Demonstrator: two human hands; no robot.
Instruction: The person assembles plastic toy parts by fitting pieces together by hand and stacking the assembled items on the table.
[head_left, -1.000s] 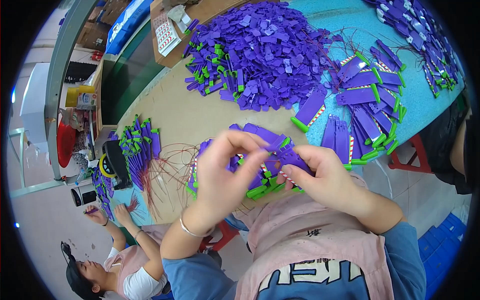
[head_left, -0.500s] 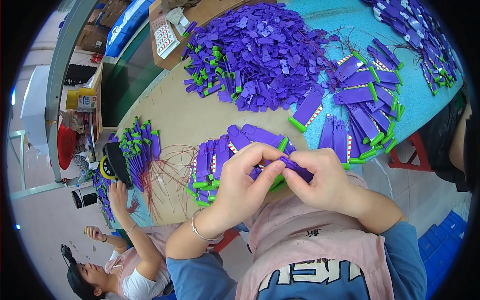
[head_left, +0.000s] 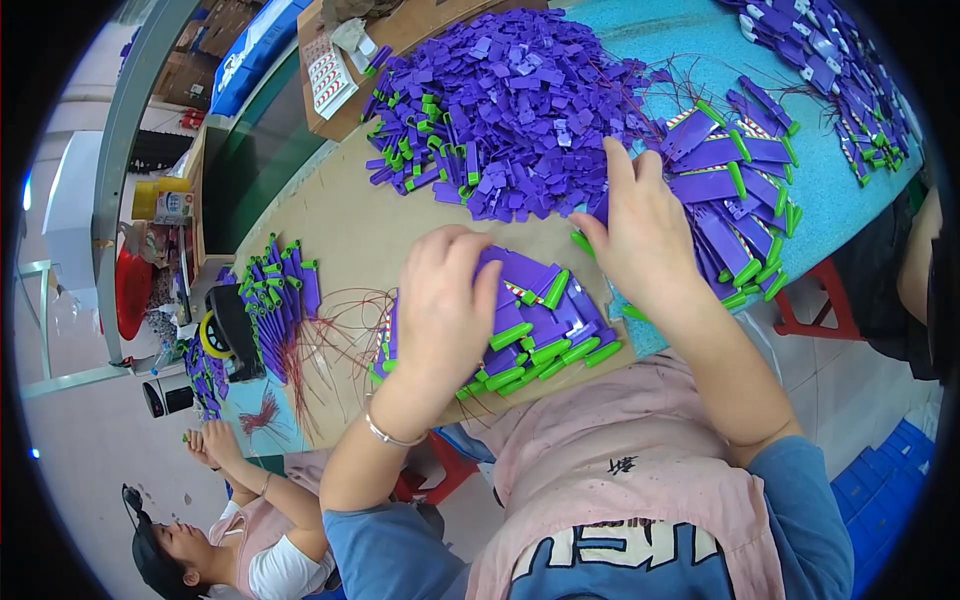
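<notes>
My left hand (head_left: 445, 295) rests over the left part of a near stack of purple pieces with green ends (head_left: 560, 315). Its fingers curve away from the thumb, and I see nothing held. My right hand (head_left: 645, 230), fingers and thumb spread, is above a single purple piece with a green end (head_left: 581, 242), which it mostly covers. Just beyond it rises a big heap of flat purple plastic pieces (head_left: 530, 110). To its right lies a group of purple pieces with green ends and red-and-white striped edges (head_left: 735, 185).
Green-tipped purple pieces with thin red wires (head_left: 275, 320) fan out at left, beside a black-and-yellow object (head_left: 222, 335). A co-worker's hands (head_left: 215, 445) work at lower left. A cardboard box (head_left: 345, 70) stands at the back; a red stool (head_left: 825, 305) is at right.
My hands have parted from their pinch over the near stack. The left has moved left onto the stack, the right up and right. The co-worker's hands have come together.
</notes>
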